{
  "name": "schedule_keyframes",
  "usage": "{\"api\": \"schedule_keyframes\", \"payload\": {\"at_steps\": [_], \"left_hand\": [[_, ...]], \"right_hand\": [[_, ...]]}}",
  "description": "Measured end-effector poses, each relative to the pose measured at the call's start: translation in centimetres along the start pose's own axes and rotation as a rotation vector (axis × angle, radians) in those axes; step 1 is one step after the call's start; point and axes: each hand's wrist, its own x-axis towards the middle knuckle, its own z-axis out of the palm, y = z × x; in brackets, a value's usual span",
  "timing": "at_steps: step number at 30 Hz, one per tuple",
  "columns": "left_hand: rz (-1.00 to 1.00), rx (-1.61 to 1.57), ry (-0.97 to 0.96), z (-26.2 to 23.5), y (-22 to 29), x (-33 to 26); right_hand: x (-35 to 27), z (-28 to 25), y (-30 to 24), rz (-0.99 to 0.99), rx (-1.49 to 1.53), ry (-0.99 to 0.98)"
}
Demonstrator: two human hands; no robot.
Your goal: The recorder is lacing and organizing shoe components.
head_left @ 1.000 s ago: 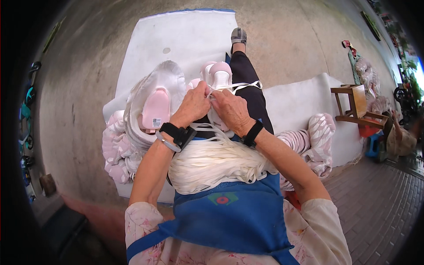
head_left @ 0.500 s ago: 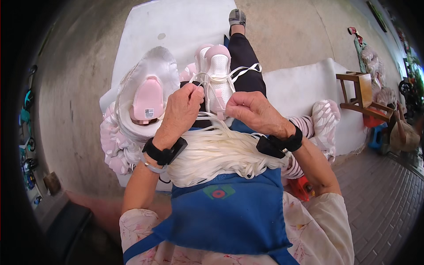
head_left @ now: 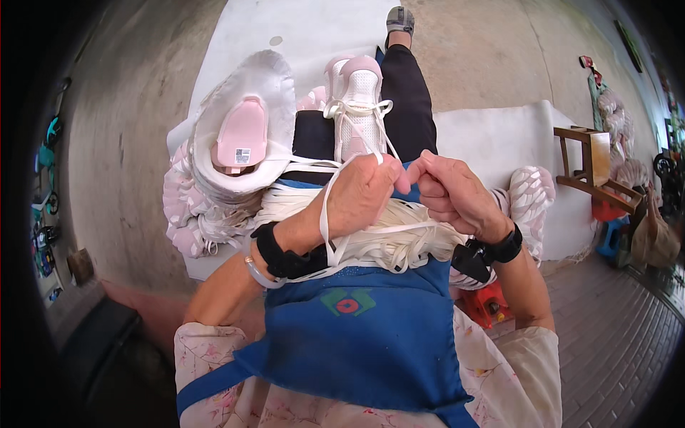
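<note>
**Laced shoe (head_left: pixel 362 89) beyond the hands, nearer the left**

The white-and-pink shoe lies on the far side, slightly left of the left hand (head_left: pixel 359 196), its long axis running near to far. That hand is closed on a white lace (head_left: pixel 324 222). The right hand (head_left: pixel 462 196), just beside it, has curled fingers; whether they grip lace cannot be told. A lace bundle (head_left: pixel 414 246) lies on the near side.

- Lace heap (head_left: pixel 399 239) on apron (head_left: pixel 357 324): clock centre
- Shoe pair (head_left: pixel 359 89): 12 o'clock, just beyond lace heap
- Left shoe pile (head_left: pixel 184 207): 9 o'clock
- Right shoe pile (head_left: pixel 533 196): 3 o'clock
- Stool (head_left: pixel 598 160): past right shoe pile, toward 2
</note>
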Motion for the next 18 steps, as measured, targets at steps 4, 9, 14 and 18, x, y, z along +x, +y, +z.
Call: {"api": "schedule_keyframes", "payload": {"at_steps": [4, 9, 14, 18], "left_hand": [[0.484, 0.327, -0.227, 4.5, 3.2, -3.3], [0.543, 0.477, -0.409, 7.2, 1.4, -3.1], [-0.119, 0.091, -0.608, 3.4, 2.7, -3.4], [-0.176, -0.086, -0.305, -2.7, -0.2, -1.8]], "right_hand": [[2.0, 2.8, 0.6, 0.184, 0.236, 0.02], [3.7, 1.3, 2.3, 0.017, 0.296, -0.103], [-1.2, -1.9, 0.6, 0.001, -0.107, -0.262], [-0.9, -1.3, 0.3, 0.012, -0.455, -0.252]]}}
